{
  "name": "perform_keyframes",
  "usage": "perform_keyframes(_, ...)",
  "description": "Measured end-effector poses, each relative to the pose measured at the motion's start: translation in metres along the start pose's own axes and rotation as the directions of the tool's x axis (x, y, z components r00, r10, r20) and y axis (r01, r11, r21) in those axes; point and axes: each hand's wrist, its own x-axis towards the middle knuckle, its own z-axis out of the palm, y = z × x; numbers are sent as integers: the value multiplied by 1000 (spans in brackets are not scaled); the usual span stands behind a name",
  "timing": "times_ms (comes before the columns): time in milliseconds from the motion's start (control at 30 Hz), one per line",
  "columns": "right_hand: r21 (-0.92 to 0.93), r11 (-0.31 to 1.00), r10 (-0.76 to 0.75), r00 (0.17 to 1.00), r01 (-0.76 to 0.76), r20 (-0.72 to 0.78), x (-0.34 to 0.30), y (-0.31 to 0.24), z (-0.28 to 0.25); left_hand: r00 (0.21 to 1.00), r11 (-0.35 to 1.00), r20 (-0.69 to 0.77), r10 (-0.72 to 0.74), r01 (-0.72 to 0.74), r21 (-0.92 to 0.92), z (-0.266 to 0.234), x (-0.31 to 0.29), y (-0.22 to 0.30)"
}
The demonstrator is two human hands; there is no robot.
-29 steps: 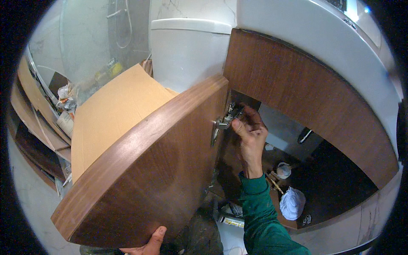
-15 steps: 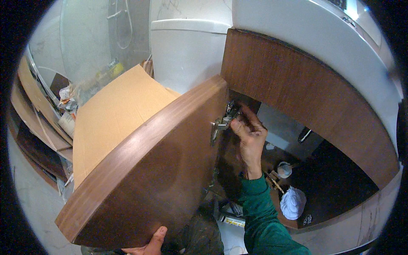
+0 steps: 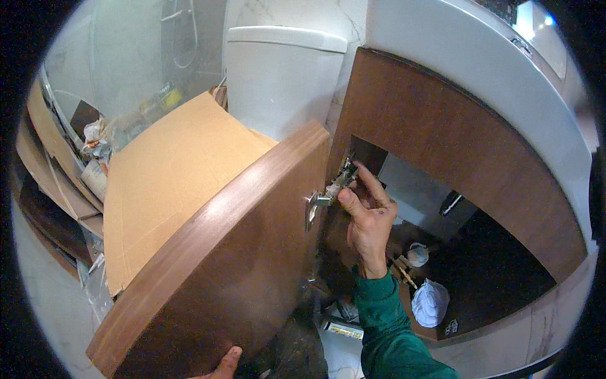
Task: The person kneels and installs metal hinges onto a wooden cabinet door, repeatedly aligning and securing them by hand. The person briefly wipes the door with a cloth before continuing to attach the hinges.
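A brown wooden cabinet door [image 3: 227, 265] stands swung out in front of the vanity cabinet [image 3: 442, 126]. My left hand [image 3: 222, 366] grips the door's lower edge, its thumb on the inner face and the other fingers out of view. On the door's edge sits a metal hinge [image 3: 341, 180], its cup fixed to the door. My right hand [image 3: 372, 218], in a green sleeve, pinches the hinge arm between thumb and fingers beside the cabinet's side wall. The far end of the hinge is partly hidden in shadow. A second hinge [image 3: 312, 276] shows lower on the door.
Inside the cabinet lie a white cloth-like bundle [image 3: 430, 303], a clear cup [image 3: 418, 254] and a wooden-handled tool [image 3: 404, 273]. A cardboard sheet [image 3: 177, 183] leans by the white toilet tank [image 3: 284, 76]. Below is a sealant-like tube [image 3: 344, 330]; boards [image 3: 50, 164] stand at left.
The door's upper end has drawn slightly down and away from the cabinet frame. My right hand has moved a little downward with the hinge; my left hand still grips the bottom edge.
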Motion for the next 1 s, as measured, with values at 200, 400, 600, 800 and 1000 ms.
perform_keyframes(200, 10, 1000, -26, 999, 27, -32, -2, 2, 2, 997, 993, -72, 29, -37, -112, -3, 12, -5)
perform_keyframes(400, -15, 1000, 0, 999, 0, -42, 0, 2, 1, 903, 764, -71, -424, 315, -563, 3, 32, 6)
perform_keyframes(600, 27, 1000, 16, 999, -15, -33, 1, 3, 0, 803, 492, 74, -591, 431, -756, 8, 27, 14)
perform_keyframes(800, 55, 998, -12, 999, 14, -47, 2, 4, 1, 969, 869, -82, -233, 169, -466, -1, 28, 6)
perform_keyframes(1000, 59, 998, -27, 998, 31, -60, 0, 5, 1, 995, 974, -98, -5, -17, -226, -5, 34, -4)
